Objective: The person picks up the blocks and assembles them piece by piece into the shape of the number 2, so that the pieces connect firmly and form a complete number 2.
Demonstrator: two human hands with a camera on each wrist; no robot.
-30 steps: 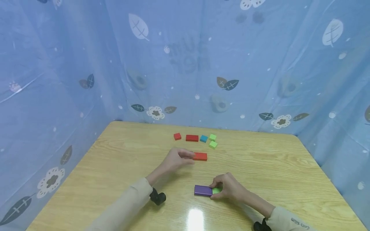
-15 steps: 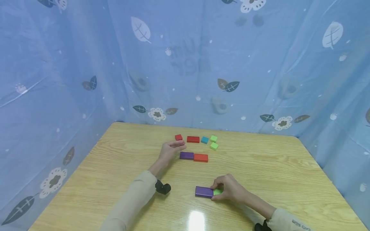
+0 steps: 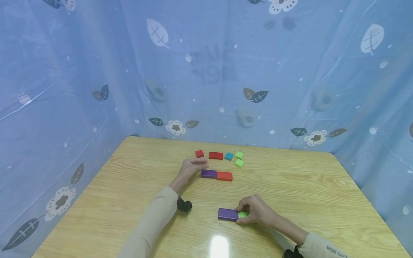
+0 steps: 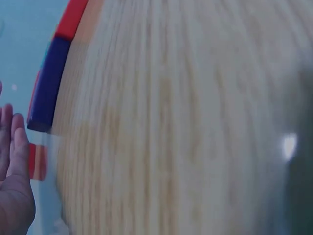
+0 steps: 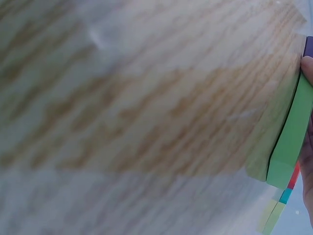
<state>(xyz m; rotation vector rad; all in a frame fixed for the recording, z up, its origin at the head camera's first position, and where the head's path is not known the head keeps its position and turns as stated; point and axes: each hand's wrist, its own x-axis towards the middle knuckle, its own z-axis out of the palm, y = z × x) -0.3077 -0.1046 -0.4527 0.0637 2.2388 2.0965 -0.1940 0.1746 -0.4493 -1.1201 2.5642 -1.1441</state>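
My left hand [image 3: 188, 170] is held over the table with its fingers nearly straight and nothing between fingers and thumb. Just right of its fingertips lies a purple block [image 3: 208, 173], end to end with a bright red block [image 3: 224, 176]. In the left wrist view the same purple block [image 4: 49, 85] stands beyond the hand [image 4: 14, 191]. Nearer the front, my right hand [image 3: 258, 212] pinches a green block [image 3: 242, 214] between thumb and fingers. That green block touches the right end of another purple block [image 3: 228, 214]. The right wrist view shows the green block's side [image 5: 293, 134], partly covered by the thumb.
Behind these, a small red block [image 3: 199, 153], a longer dark red block [image 3: 216, 156], a blue block [image 3: 229, 156] and two small green blocks [image 3: 239, 163] lie on the wooden table [image 3: 306, 182]. A patterned blue curtain [image 3: 206, 71] hangs behind the table.
My left hand has moved back and to the left, off the far purple block, which now shows whole. The right hand keeps its pinch on the green block.
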